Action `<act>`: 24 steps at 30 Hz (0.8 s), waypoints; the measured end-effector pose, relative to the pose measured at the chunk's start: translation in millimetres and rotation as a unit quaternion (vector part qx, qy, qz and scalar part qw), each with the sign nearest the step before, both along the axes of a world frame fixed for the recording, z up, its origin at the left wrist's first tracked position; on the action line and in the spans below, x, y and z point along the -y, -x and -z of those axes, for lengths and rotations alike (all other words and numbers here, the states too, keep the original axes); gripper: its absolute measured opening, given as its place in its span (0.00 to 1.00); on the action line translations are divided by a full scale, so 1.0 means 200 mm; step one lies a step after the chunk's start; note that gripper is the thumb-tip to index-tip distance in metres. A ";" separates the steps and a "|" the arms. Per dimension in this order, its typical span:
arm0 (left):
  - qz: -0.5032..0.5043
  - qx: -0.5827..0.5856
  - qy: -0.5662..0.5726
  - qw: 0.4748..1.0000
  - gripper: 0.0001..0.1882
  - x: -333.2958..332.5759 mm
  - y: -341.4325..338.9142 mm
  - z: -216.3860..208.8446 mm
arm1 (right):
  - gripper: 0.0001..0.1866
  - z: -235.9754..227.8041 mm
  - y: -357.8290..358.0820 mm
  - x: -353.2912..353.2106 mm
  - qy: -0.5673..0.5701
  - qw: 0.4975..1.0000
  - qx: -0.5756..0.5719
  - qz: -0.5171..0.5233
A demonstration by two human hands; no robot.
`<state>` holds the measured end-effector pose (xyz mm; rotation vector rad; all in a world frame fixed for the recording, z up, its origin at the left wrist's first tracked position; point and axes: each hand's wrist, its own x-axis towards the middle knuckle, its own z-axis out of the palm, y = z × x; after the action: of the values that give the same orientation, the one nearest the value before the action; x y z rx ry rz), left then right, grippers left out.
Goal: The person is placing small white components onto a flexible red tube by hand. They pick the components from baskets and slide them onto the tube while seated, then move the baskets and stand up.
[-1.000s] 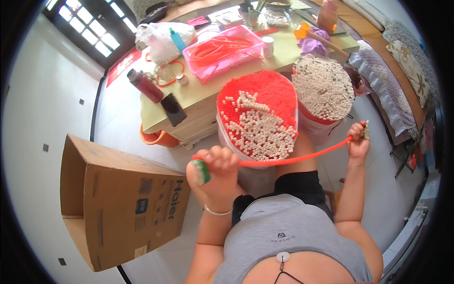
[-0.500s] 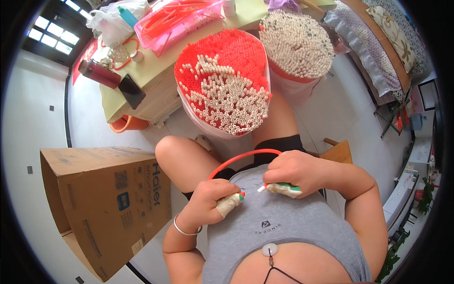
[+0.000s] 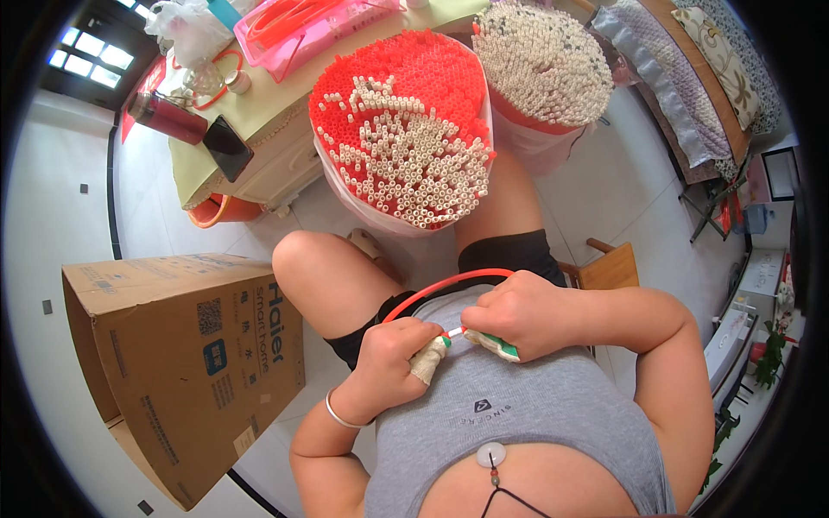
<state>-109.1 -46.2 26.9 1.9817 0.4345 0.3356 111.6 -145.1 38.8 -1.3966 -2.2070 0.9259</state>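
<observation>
A thin red tube [image 3: 449, 281] arches in a loop between my two hands above my lap. My left hand [image 3: 387, 356] is closed round one end, its thumb in a cream and green cloth cover [image 3: 425, 363]. My right hand [image 3: 518, 312] grips the other end, with a similar cover [image 3: 496, 348] on its thumb. Between the fingertips a short white plug [image 3: 456, 331] bridges the small gap between the ends; how deep it sits in each is hidden. Past my knees stands a bag packed with upright red tubes [image 3: 414, 69], many tipped with white plugs [image 3: 419, 164].
Behind it to the right is a second packed bundle [image 3: 544, 73] with white tips. A table [image 3: 268, 108] bears a pink basket [image 3: 294, 39] of red tubing, a phone [image 3: 228, 147] and a dark red flask [image 3: 168, 116]. An open cardboard box [image 3: 190, 371] lies left; a wooden stool [image 3: 609, 268] stands right.
My hands have drawn together, bringing the two tube ends close. The white plug, earlier sticking out at my right hand, now reaches the end in my left. The whole view has shifted slightly.
</observation>
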 end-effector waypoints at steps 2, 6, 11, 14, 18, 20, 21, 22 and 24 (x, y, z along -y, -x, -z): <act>0.019 -0.019 -0.011 1.000 0.09 0.00 0.00 -0.01 | 0.11 0.02 0.01 0.00 -0.019 1.000 -0.012 -0.002; 0.047 -0.041 -0.032 0.998 0.10 0.02 -0.01 0.02 | 0.11 0.03 0.03 -0.01 0.029 0.998 0.018 -0.043; 0.046 0.002 -0.008 0.999 0.13 0.00 -0.01 0.05 | 0.11 0.07 -0.01 -0.02 0.032 0.999 -0.016 -0.034; 0.079 -0.002 -0.011 0.997 0.14 -0.05 0.03 0.06 | 0.10 0.11 -0.06 -0.02 -0.030 0.994 -0.108 -0.003; 0.049 0.017 -0.015 0.999 0.14 -0.01 0.06 0.11 | 0.10 0.15 -0.03 0.01 0.041 0.990 -0.137 -0.005; 0.041 0.021 -0.020 0.999 0.13 0.01 0.05 0.13 | 0.11 0.16 -0.03 0.02 0.045 0.991 -0.124 -0.003; 0.043 0.021 -0.019 0.999 0.13 0.01 0.05 0.13 | 0.11 0.16 -0.02 0.03 0.047 0.991 -0.125 -0.001; 0.048 0.008 -0.023 0.999 0.13 0.01 0.04 0.12 | 0.11 0.17 -0.03 0.03 0.042 0.993 -0.112 -0.008; 0.053 -0.006 -0.026 0.998 0.13 0.02 0.04 0.13 | 0.12 0.17 -0.02 0.03 0.039 0.994 -0.099 -0.014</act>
<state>-116.5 -49.9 1.5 2.0495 0.3290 0.2712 115.2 -150.5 4.3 -1.2502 -2.0684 1.1216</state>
